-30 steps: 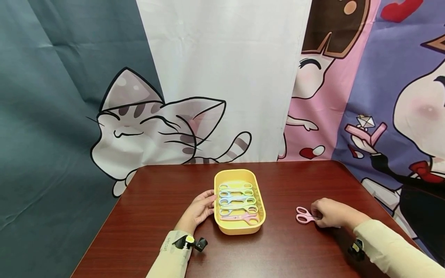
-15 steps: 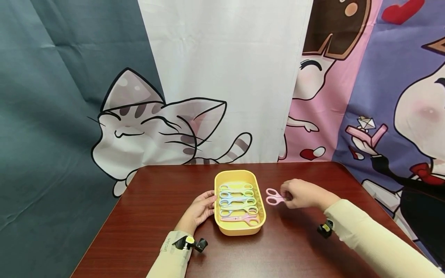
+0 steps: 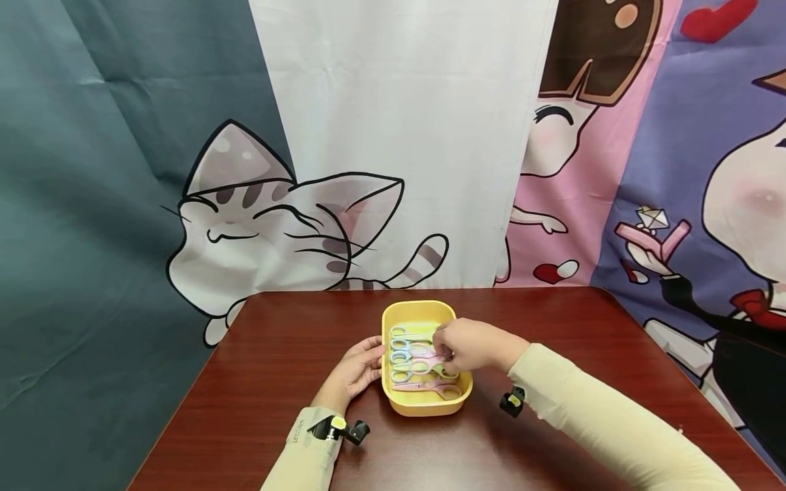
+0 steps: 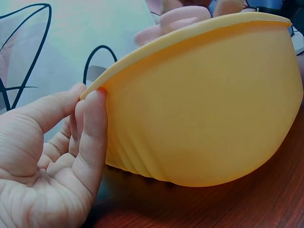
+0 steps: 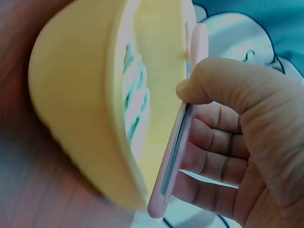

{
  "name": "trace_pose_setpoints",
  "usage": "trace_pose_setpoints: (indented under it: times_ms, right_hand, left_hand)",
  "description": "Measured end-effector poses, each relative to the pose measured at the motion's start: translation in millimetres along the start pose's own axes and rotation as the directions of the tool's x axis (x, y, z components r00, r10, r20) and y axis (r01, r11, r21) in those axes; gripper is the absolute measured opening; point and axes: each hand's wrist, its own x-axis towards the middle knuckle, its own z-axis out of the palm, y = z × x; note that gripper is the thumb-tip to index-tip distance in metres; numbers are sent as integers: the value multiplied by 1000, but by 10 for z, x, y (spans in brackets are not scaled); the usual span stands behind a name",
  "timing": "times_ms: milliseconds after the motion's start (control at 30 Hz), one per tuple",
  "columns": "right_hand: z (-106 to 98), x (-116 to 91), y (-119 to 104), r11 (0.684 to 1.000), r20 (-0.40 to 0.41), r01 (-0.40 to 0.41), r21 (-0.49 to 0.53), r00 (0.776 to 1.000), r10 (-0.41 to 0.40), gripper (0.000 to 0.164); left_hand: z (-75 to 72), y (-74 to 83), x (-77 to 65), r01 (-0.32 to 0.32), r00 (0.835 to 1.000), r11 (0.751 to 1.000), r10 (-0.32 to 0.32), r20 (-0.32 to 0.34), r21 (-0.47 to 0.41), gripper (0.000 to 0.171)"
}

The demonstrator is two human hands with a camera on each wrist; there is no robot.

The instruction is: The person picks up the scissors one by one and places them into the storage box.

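A yellow plastic tray [image 3: 428,409] stands on the table with several pastel scissors inside, their handles blue, green and pink. My left hand [image 3: 356,372] holds the tray's left rim; the left wrist view shows the thumb at the rim and a finger against the outer wall [image 4: 199,104]. My right hand [image 3: 479,344] is over the tray's right side, pinching pink scissors [image 5: 167,161] between thumb and fingers. Their handle loops point left, above the other scissors in the head view. Another pair of pink scissors [image 3: 424,387] lies at the near end of the tray.
The dark red-brown wooden table [image 3: 276,327] carries the tray near its middle. Behind it hangs a printed cloth [image 3: 393,102] with a cartoon cat and cartoon figures. A small black camera [image 3: 353,431] sits on the left wrist, another camera [image 3: 512,402] on the right.
My right hand has carried the pink scissors leftward from the table's right side to above the tray. My left hand has stayed at the tray's left rim.
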Motion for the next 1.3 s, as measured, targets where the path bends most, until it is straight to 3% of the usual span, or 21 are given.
trace_pose_setpoints:
  times_ms: [233, 467, 767, 1100, 1300]
  right_hand:
    - [192, 200, -210, 1000, 71, 14, -16, 997, -13, 29]
    - [418, 291, -255, 995, 65, 36, -90, 997, -31, 18]
    - [597, 300, -236, 989, 46, 0, -148, 999, 7, 21]
    - [618, 261, -235, 989, 31, -46, -143, 998, 51, 24]
    - [494, 240, -208, 993, 29, -84, -82, 996, 87, 28]
  left_hand:
    - [16, -7, 17, 2, 1000, 1000, -2, -1, 15, 21]
    - [11, -5, 15, -4, 1000, 1000, 4, 11, 11, 21]
    - [12, -14, 28, 7, 1000, 1000, -8, 30, 17, 23]
    - [36, -10, 39, 16, 1000, 1000, -16, 21, 27, 17]
    - [-46, 47, 32, 37, 999, 998, -38, 8, 57, 8]
